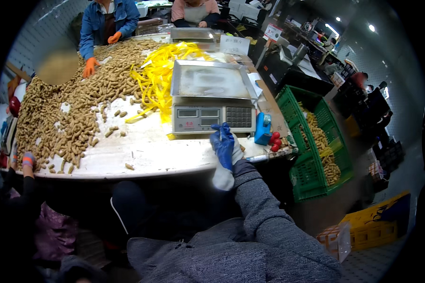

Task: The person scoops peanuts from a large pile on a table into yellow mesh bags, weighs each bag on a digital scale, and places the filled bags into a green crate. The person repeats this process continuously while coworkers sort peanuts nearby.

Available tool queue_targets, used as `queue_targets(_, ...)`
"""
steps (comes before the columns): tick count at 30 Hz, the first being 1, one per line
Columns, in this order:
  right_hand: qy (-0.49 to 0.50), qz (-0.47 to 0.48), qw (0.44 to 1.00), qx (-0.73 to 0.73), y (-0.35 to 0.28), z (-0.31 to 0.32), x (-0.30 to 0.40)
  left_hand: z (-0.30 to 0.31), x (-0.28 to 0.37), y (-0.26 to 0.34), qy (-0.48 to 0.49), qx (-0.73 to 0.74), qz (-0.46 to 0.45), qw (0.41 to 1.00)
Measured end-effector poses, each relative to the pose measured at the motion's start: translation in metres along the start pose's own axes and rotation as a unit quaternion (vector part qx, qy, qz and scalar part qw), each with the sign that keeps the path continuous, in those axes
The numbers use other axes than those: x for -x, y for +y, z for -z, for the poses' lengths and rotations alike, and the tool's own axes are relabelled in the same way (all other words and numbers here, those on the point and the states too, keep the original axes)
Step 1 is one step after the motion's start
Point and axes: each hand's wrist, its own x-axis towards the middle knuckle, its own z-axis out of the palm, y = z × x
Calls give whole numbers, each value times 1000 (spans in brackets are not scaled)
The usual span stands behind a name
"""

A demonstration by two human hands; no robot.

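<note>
My two gloved hands are together at the table's front edge, just before a digital weighing scale (213, 116). My left hand (222, 146) shows blue coating and a white knit cuff. It lies against my right hand (237, 151), which is partly hidden behind it; only the white knit back shows clearly. Some blue fingertips overlap the scale's lower front, and whose they are is unclear. No object is visible between the hands. The scale's metal pan (212, 79) bears nothing. A blue tape dispenser (263, 128) stands right of the scale, beside several red balls (275, 141).
Unshelled peanuts (71, 116) cover the table's left (156, 155). Yellow mesh bags (159, 78) lie against the scale. Green crates (310, 166) holding bagged peanuts stand at right. Co-workers' orange-gloved hands (90, 67) are at the peanuts; another worker's hand (28, 160) is at far left.
</note>
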Motion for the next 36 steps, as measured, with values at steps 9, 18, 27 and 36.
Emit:
queue_targets(9,-1,-57,988,-140,-12,-1,4,1,4,0,-5,1,-1,1000)
queue_targets(18,6,-60,983,-174,-17,7,8,-1,16,-12,33,53,39,997)
queue_targets(27,-10,-120,921,-371,3,29,6,-4,88,-45,344,595,362,630)
queue_targets(36,-6,-3,991,-134,16,15,-5,-10,141,-57,383,594,432,559)
